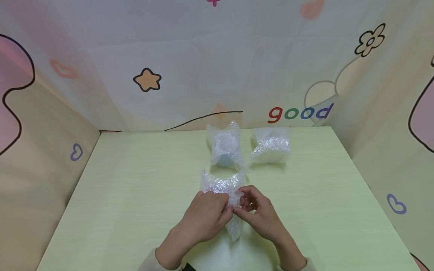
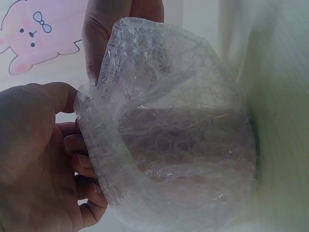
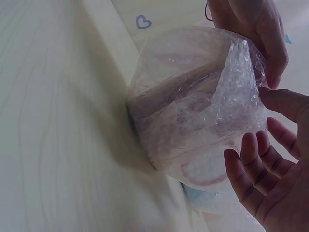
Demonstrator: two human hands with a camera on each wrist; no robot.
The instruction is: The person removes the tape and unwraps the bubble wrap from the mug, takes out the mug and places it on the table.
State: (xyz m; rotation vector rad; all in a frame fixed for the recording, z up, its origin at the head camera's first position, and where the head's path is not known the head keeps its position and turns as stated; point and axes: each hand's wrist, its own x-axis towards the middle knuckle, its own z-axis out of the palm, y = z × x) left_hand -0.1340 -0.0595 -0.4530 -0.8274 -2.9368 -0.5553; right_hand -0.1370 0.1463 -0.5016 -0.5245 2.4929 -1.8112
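A pinkish, roughly cylindrical object (image 3: 169,96) shows blurrily through a sheet of bubble wrap (image 2: 188,159) loosely wound around it, standing on the table. My left hand (image 1: 208,214) grips the wrap's upper edge, thumb against it and fingers curled behind, as the left wrist view shows. On the other side my right hand (image 1: 259,216) pinches the wrap's edge, thumb near the left hand's fingertips and the other fingers loosely bent. A pointed flap of wrap hangs toward the front between the hands. In the head view the hands hide part of the bundle.
Just behind stands another bubble-wrapped bundle (image 1: 225,141) with a pale blue part at its base. To its right lies a white bubble-wrapped bundle (image 1: 271,145). The pale table (image 1: 135,180) is bordered by printed cloth walls (image 1: 203,75) at the back and sides.
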